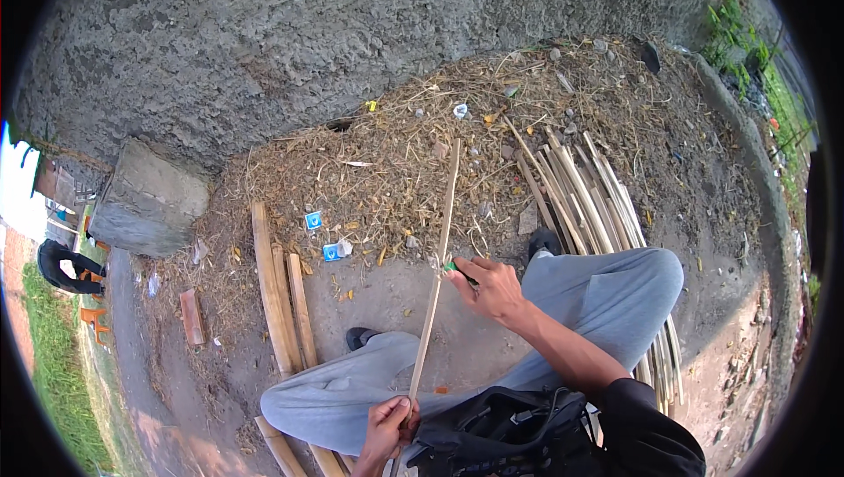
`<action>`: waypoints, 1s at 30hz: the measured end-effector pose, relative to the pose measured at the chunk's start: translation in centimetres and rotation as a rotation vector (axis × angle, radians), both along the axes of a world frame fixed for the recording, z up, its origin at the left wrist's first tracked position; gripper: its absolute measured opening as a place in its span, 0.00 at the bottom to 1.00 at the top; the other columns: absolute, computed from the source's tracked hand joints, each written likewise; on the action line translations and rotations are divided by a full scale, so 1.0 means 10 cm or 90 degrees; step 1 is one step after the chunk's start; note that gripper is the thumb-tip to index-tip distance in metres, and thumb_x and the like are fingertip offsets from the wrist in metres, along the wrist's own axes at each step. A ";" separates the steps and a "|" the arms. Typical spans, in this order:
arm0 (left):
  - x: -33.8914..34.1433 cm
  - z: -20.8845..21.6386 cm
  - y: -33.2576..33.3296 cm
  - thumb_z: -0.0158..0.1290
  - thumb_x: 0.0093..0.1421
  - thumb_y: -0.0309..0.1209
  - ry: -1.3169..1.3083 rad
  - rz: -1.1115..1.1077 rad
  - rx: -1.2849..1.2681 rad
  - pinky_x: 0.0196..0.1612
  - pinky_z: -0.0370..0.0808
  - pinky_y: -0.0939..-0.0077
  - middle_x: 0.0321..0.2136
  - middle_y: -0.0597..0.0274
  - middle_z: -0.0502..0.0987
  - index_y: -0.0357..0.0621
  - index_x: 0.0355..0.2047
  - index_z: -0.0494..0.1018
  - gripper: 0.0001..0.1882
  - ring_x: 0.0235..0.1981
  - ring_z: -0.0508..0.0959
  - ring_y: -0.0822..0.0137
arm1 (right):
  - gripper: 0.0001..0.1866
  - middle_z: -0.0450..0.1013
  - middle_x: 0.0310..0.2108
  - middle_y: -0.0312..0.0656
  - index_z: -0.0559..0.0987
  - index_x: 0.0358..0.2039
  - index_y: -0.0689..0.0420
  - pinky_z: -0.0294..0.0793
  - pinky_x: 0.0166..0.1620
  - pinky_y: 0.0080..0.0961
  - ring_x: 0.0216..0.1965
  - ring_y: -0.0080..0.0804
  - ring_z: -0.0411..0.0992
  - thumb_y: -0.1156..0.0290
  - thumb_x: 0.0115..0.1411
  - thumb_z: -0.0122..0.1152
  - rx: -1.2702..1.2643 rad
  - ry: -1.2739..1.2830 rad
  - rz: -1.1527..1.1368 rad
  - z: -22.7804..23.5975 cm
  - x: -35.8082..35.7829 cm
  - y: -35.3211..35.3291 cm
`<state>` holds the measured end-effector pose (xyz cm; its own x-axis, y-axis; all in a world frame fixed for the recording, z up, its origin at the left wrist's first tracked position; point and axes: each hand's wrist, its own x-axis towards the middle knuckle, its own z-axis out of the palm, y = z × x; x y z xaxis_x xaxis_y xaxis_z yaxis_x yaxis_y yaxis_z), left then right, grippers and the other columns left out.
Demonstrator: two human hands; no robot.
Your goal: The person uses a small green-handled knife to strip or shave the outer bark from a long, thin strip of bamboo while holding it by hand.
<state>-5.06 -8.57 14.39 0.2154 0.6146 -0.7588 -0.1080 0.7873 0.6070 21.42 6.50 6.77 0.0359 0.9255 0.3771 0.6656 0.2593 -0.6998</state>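
A long, narrow bamboo strip [428, 323] slants upward from my lap, its far end over the littered ground. Near its lower end, my left hand [389, 426] is closed around it. About midway along, my right hand [494, 291] grips a small green-handled tool [451, 267], which looks like a knife and meets the strip. Pale shavings [437, 261] curl at that spot. Fingers hide most of the tool, so its blade is not plain to see. My grey-trousered legs are spread on either side of the strip.
Thin bamboo strips [591, 200] lie piled beside my right leg; wider bamboo pieces [278, 301] lie by my left. A rough wall [352, 29] stands ahead. Further left are a concrete block [151, 200], a brick [192, 318] and a person [66, 266] near orange chairs [93, 319].
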 end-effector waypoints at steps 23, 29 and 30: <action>-0.47 0.35 -0.92 0.44 0.71 0.41 0.127 -0.026 0.017 0.13 0.52 0.82 0.10 0.72 0.61 0.47 0.19 0.67 0.22 0.10 0.57 0.80 | 0.22 0.75 0.21 0.54 0.83 0.35 0.60 0.73 0.32 0.43 0.26 0.56 0.75 0.52 0.65 0.55 -0.202 0.126 -0.299 -0.29 0.83 0.55; -0.42 0.32 -0.56 0.45 0.71 0.39 0.274 0.024 0.138 0.17 0.52 0.82 0.13 0.75 0.59 0.47 0.21 0.66 0.20 0.13 0.57 0.81 | 0.23 0.74 0.20 0.57 0.82 0.31 0.63 0.73 0.34 0.42 0.29 0.55 0.77 0.54 0.65 0.53 -0.360 0.194 -0.227 -0.40 0.66 0.45; -0.40 0.24 -0.52 0.46 0.71 0.39 0.315 0.043 0.162 0.18 0.55 0.82 0.13 0.75 0.61 0.45 0.24 0.70 0.18 0.14 0.59 0.81 | 0.21 0.75 0.23 0.56 0.81 0.33 0.62 0.75 0.34 0.43 0.29 0.54 0.78 0.55 0.65 0.54 -0.323 0.060 -0.186 -0.41 0.59 0.38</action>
